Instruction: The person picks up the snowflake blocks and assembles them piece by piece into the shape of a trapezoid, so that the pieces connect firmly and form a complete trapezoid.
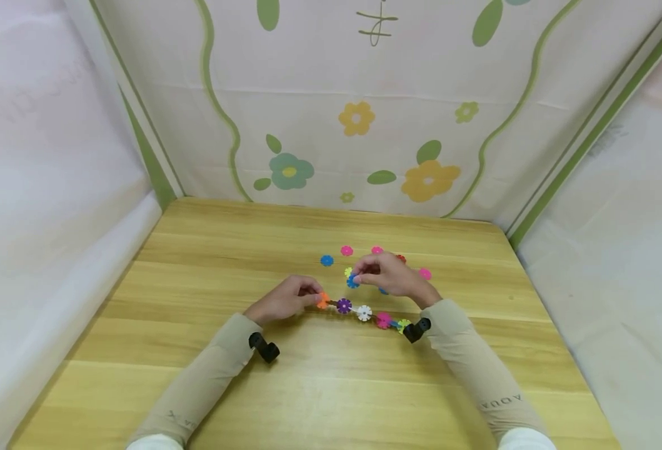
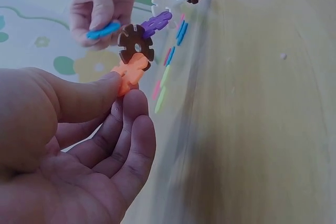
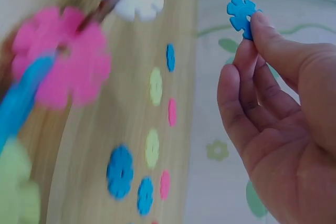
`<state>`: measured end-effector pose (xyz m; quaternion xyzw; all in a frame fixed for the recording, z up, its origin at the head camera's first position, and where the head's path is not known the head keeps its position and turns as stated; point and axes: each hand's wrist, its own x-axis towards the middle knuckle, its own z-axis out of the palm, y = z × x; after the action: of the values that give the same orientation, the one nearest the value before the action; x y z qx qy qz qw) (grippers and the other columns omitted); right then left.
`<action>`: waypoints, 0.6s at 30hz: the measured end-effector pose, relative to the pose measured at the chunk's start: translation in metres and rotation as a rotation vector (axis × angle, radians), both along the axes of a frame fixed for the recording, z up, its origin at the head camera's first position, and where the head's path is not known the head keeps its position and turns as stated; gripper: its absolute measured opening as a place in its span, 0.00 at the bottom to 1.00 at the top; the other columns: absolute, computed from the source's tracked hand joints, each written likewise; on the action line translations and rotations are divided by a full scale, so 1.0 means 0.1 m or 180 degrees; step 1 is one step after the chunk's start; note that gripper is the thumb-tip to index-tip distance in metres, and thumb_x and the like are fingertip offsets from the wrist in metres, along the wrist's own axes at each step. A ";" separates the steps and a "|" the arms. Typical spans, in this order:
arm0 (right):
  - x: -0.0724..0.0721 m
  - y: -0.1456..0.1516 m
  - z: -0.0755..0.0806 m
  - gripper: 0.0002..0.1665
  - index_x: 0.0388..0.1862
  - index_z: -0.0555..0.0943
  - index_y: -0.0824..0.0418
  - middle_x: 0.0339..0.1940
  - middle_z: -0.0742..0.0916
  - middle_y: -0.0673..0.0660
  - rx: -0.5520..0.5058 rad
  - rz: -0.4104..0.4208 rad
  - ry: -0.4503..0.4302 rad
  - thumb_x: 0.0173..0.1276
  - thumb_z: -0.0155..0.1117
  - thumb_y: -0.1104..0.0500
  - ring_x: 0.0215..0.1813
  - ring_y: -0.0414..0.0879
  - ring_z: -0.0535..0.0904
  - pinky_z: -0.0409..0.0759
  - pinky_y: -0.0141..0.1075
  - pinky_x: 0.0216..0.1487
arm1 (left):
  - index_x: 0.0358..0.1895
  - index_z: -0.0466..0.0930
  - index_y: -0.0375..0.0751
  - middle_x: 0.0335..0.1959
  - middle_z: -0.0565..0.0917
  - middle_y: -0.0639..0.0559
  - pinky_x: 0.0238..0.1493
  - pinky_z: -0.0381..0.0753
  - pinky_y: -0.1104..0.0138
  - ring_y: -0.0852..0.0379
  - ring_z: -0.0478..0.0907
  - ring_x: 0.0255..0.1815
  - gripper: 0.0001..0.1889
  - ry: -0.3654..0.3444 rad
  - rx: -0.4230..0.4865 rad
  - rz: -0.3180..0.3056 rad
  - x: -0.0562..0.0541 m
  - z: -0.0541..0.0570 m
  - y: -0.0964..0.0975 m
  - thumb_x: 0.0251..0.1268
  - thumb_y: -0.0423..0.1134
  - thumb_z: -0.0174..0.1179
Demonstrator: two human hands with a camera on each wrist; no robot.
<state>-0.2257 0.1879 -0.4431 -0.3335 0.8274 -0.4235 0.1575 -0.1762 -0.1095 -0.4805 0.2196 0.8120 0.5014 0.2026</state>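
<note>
My left hand [image 1: 285, 300] pinches an orange notched plastic disc [image 2: 130, 73] between thumb and forefinger. That disc ends a linked chain running right: a brown disc [image 2: 127, 45], a purple disc [image 1: 344, 306], a white disc [image 1: 364, 309], a pink disc [image 1: 384, 320], and a yellow-green disc [image 1: 402, 325] partly behind the right wrist's camera. Between these, other discs join edge-on. Thumb and fingertips of my right hand [image 1: 391, 275] hold a separate blue disc [image 3: 240, 11]. It is apart from the chain, beyond and slightly right of the orange end.
Loose discs lie on the wooden table [image 1: 319, 387] beyond the chain, among them a blue one [image 1: 327, 260], a pink one [image 1: 346, 250] and a red one [image 1: 401, 258]. The right hand covers part of this group. A flower-patterned curtain [image 1: 308, 125] hangs behind the table.
</note>
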 end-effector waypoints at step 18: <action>-0.04 -0.40 0.00 0.03 0.42 0.89 0.54 0.42 0.92 0.52 0.0199 0.0377 0.0211 0.75 0.69 0.59 0.46 0.56 0.90 0.88 0.33 0.47 | 0.50 0.87 0.44 0.47 0.88 0.51 0.54 0.85 0.56 0.52 0.85 0.50 0.09 -0.0020 0.0031 -0.0041 -0.02 0.00 -0.01 0.83 0.37 0.56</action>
<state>-0.2301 0.1478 -0.4431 -0.3905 0.8239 -0.3761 0.1651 -0.1779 -0.1102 -0.4805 0.2242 0.8075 0.5047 0.2072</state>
